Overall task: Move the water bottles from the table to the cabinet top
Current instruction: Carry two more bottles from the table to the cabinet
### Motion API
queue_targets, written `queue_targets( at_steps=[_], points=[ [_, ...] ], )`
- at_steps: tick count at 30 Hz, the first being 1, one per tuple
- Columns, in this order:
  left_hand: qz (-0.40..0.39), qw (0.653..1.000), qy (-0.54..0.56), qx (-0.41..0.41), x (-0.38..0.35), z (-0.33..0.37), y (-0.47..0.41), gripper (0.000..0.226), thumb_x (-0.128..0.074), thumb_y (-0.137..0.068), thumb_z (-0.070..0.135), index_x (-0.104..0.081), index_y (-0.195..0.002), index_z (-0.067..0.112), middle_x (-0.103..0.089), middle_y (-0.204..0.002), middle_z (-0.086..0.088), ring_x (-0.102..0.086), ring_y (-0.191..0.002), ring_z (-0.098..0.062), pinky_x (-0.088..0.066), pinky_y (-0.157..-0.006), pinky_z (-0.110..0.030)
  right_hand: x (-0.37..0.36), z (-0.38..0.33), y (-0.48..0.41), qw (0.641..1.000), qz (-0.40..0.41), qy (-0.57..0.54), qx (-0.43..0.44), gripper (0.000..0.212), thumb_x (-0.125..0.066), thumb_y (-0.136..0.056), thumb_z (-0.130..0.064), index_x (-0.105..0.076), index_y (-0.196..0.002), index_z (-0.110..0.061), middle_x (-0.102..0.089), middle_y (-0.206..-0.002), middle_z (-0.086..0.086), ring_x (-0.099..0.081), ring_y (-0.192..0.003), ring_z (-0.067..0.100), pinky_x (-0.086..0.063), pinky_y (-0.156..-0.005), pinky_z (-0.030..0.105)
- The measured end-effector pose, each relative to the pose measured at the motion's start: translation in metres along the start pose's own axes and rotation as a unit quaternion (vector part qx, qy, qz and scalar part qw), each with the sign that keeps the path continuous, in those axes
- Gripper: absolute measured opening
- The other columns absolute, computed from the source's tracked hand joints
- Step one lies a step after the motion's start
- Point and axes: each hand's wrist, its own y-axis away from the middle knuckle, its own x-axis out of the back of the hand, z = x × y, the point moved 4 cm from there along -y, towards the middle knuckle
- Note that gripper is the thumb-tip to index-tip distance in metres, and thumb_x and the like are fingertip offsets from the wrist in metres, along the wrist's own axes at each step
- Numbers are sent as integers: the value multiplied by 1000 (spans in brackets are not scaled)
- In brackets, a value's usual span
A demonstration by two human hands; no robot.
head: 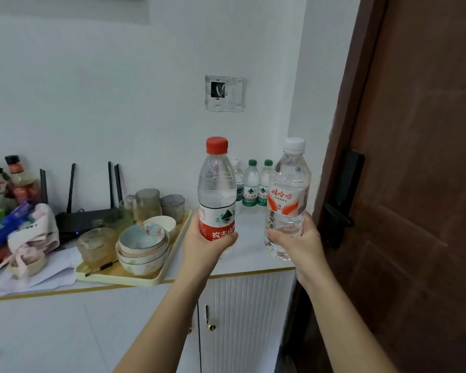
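Currently at the put-down step, I reckon: carrying done, placement pending.

- My left hand [211, 239] is gripping the clear plastic water bottle with the red cap and red-and-white label [216, 184], fingers curled round the lower label.
- My right hand [293, 238] is gripping the clear plastic water bottle with the white cap and orange-and-white label [288, 195], fingers curled round the lower body, base showing below them.
- Both bottles are hanging in the air over the right end of the white cabinet top with the gold front edge [249, 251]. Neither base looks seated, though I'm not seeing the red-capped one's base past my hand.

Orientation:
- Red-capped bottle's long axis is running 6 to 12 o'clock, cap at 12, close to plumb.
- White-capped bottle's cap is leaning slightly toward 1 o'clock.

Landing zone is the bare patch under my hands:
- The pale yellow rectangular tray of bowls and glasses [145, 278] is sitting at 9 o'clock.
- The brown wooden door [414, 184] is at 3 o'clock.
- A row of small clear bottles with green labels [256, 188] is standing at 12 o'clock against the wall.

Next move, as I'm judging it:
- straighten the right one
- lower both until the bases are sitting flat, in front of the small row and clear of the tray rim
- let go
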Motion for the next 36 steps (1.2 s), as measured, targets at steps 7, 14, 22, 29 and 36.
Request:
queue_targets(
  at_steps=[7, 14, 22, 29, 36],
  points=[
    [-36, 999, -7, 24, -23, -37, -98, 56, -81, -70, 3, -50, -113, 24, -64, -100, 4, -62, -88, -8, -50, -65, -21, -28, 35, -84, 999, 47, 20, -4, 56, -80, -73, -1, -54, -115, -27, -69, -104, -4, -68, -95, 13, -52, -71, 25],
    [-35, 996, -31, 70, -44, -100, -143, 54, -81, -68, 2, -53, -110, 20, -66, -99, 2, -64, -87, -10, -53, -67, -24, -29, 90, -124, 994, 88, 52, -40, 58, -81, -71, -1, -52, -116, -24, -67, -105, -7, -66, -97, 11, -54, -80, 29],
    [-5, 987, -99, 124, -61, -164, -169, 53, -84, -64, 12, -52, -105, 24, -66, -98, 3, -64, -89, -14, -54, -75, -31, -25, 152, -156, 988, 72, 118, -72, 59, -85, -67, -9, -51, -109, -32, -66, -110, -6, -65, -101, 14, -53, -86, 32],
    [-9, 984, -116, 135, -77, -196, -183, 56, -83, -64, 9, -54, -110, 21, -67, -101, 2, -65, -91, -15, -56, -80, -36, -21, 195, -176, 982, 58, 148, -97, 61, -86, -66, -14, -51, -114, -29, -67, -111, -3, -65, -103, 17, -54, -85, 32],
    [-21, 985, -118, 123, -89, -214, -193, 55, -82, -67, 10, -53, -112, 23, -66, -102, 8, -64, -92, -8, -54, -77, -28, -21, 202, -198, 986, 37, 135, -90, 64, -85, -70, -8, -51, -124, -17, -66, -113, -2, -65, -101, 12, -46, -76, 11]
  ],
)
